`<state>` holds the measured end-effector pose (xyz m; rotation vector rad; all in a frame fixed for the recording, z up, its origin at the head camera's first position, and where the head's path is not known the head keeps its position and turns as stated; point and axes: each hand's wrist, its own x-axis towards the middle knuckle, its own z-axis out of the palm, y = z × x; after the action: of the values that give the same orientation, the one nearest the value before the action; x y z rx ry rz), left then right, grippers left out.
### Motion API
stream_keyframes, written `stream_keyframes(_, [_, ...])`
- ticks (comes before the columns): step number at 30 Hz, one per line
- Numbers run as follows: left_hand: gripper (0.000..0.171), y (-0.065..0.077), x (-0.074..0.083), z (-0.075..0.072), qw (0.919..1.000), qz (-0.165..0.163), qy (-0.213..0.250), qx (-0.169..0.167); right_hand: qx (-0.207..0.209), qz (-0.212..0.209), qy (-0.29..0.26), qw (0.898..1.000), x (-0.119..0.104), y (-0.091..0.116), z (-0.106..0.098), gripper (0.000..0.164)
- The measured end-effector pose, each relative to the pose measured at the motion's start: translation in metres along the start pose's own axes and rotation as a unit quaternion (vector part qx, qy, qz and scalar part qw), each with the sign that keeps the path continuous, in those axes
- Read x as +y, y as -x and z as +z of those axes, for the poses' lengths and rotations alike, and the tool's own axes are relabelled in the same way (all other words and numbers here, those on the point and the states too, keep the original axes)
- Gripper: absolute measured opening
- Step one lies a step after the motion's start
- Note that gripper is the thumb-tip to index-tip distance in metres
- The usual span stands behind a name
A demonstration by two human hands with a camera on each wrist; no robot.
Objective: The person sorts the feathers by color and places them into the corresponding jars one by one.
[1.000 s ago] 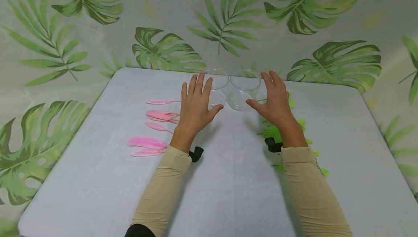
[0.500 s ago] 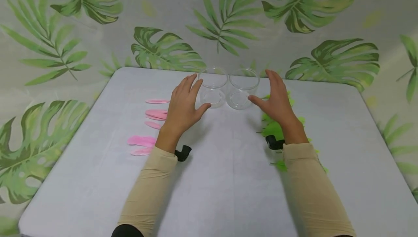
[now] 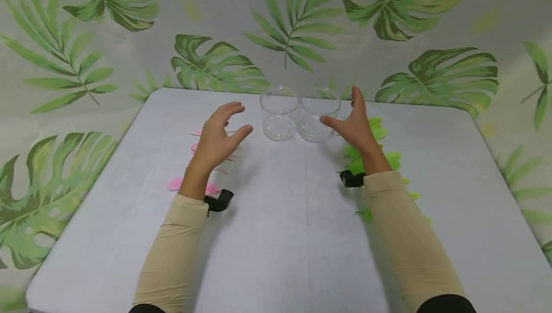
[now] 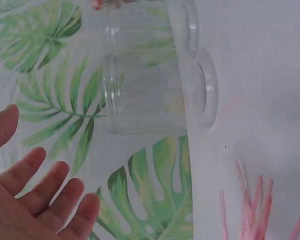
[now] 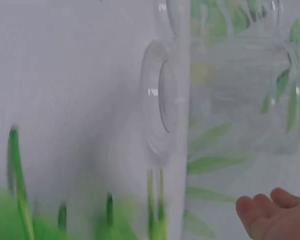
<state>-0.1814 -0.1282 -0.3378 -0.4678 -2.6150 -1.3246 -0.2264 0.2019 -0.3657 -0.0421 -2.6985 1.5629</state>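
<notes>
Two clear, empty-looking jars stand upright side by side near the table's far edge: a left jar (image 3: pixel 279 128) and a right jar (image 3: pixel 311 133). My left hand (image 3: pixel 213 138) is held in the air to the left of them, fingers loosely bent and apart from the glass. Below it lie pink feathers (image 3: pixel 176 183), partly hidden by the hand and sleeve. My right hand (image 3: pixel 357 123) hovers close beside the right jar, its thumb overlapping the jar in the head view; whether it touches cannot be told. Green feathers (image 3: pixel 392 160) lie under the right wrist, partly covered.
The table (image 3: pixel 276 236) has a white cloth. A leaf-patterned backdrop (image 3: pixel 319 16) rises directly behind its far edge. Black wrist-camera mounts (image 3: pixel 220 201) jut inward from both wrists.
My left hand has moved left and slightly nearer, away from the jars, its fingers bending more. My right hand has turned a little and stayed beside the right jar. Jars and feathers look unmoved.
</notes>
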Motion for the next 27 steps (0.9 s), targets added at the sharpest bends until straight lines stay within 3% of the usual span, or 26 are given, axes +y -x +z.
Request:
stream_keyframes(3, [0.047,0.001,-0.007,-0.008,0.9945,-0.063,0.083,-0.007,-0.008,0.019,-0.034,0.999,0.002,-0.007,0.008,0.116])
stream_keyframes(6, [0.045,0.005,-0.013,-0.014,0.9866,-0.107,0.124,0.002,-0.01,0.02,-0.052,0.998,0.008,-0.01,0.018,0.117])
stream_keyframes(10, [0.042,0.011,-0.017,-0.019,0.983,-0.127,0.132,0.005,0.005,0.01,-0.081,0.997,0.015,-0.01,0.03,0.117])
stream_keyframes(13, [0.042,0.012,-0.018,-0.024,0.9838,-0.121,0.132,0.002,0.024,0.005,-0.104,0.994,0.017,-0.013,0.037,0.118])
stream_keyframes(19, [0.043,0.006,-0.027,-0.033,0.9898,-0.116,0.08,-0.02,0.059,-0.017,-0.118,0.991,0.026,-0.024,0.05,0.125])
stream_keyframes(23, [0.042,-0.001,-0.038,-0.036,0.9927,-0.109,0.007,-0.051,0.064,-0.024,-0.109,0.992,0.03,-0.027,0.054,0.123])
stream_keyframes(27, [0.035,-0.012,-0.049,-0.038,0.99,-0.073,-0.078,-0.092,0.061,-0.031,-0.094,0.993,0.034,-0.03,0.053,0.116])
